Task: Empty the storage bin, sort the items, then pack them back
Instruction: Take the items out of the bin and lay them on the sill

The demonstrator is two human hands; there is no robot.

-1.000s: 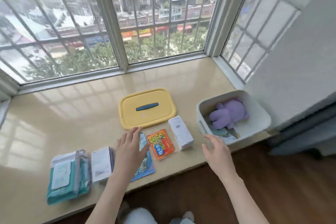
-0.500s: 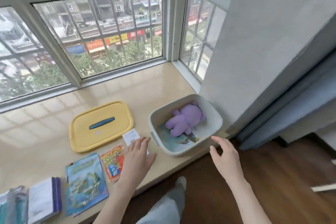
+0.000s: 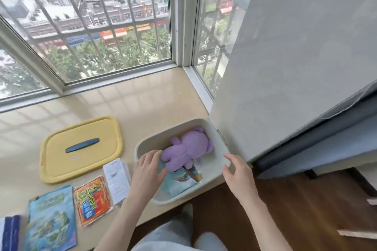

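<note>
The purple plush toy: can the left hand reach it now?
Probably yes: the left hand is inside the open bin beside the purple plush toy; the yellow lid lies aside, nothing covers the toy.

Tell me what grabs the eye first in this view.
A purple plush toy lies in the pale storage bin at the right end of the sill. The left hand is inside the bin with fingertips at the toy; the right hand is open by the bin's right rim. A yellow lid lies flat left of the bin.
</note>
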